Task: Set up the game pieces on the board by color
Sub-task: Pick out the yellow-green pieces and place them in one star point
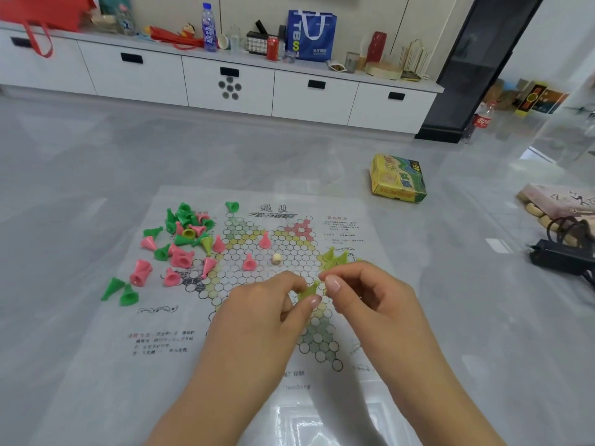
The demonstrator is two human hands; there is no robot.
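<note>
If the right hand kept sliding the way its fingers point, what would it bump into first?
The right hand points left, toward the left hand. It would probably first push against the yellow-green piece pinched between them, then the left hand's fingertips. Depth is hard to judge.

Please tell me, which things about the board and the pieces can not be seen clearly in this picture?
- Head view: the left hand and right hand cover part of the board.
- The yellow-green pieces pinched between both hands are blurred and partly hidden by fingers; their count is unclear.
- The heap of pieces overlaps, so no exact count.
- The printed text is too blurred to read.
- The die is too small to read.
</note>
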